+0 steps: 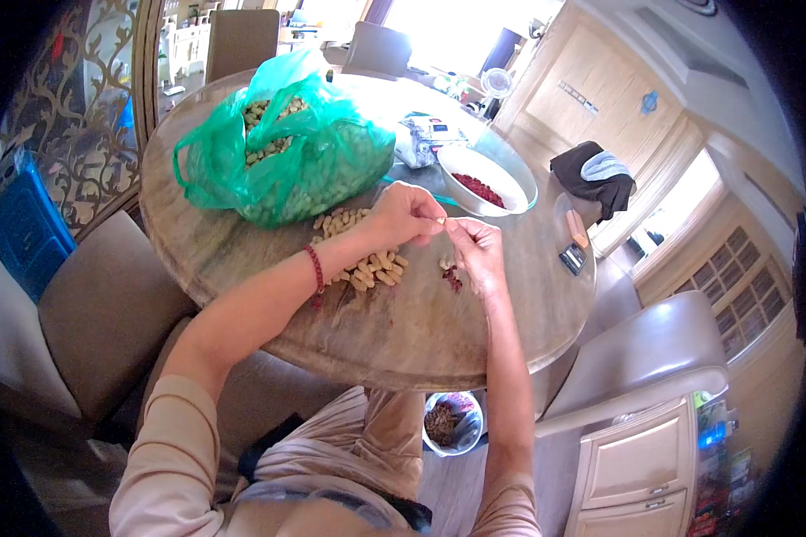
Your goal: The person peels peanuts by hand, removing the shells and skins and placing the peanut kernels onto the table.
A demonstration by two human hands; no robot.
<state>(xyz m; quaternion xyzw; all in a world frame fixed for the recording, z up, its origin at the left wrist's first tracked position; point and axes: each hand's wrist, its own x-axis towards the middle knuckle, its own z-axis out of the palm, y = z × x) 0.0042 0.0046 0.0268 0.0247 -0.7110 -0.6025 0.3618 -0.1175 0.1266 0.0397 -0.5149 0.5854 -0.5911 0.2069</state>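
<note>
My left hand [403, 216] and my right hand [476, 252] meet over the round table, fingertips pinched together on a small pale peanut [441, 221]. Beneath my left hand and wrist lies a heap of unshelled peanuts [378, 268], partly hidden by my forearm. Several dark red kernels [453, 281] rest in a small pile beside my right hand, with a few pale bits near them. Behind my left hand stands a green plastic bag [331, 166], its open top showing more peanuts in their shells. A white bowl [455, 161] beyond my right hand holds red kernels [479, 189].
Next to the bowl is a blue-and-white package [432, 134]. Dark clothing [591, 174] and a small black object [572, 259] lie at the table's right edge. Below the table, a lined bin [465, 428] holds brown debris. Chairs [645, 358] surround the table [403, 345].
</note>
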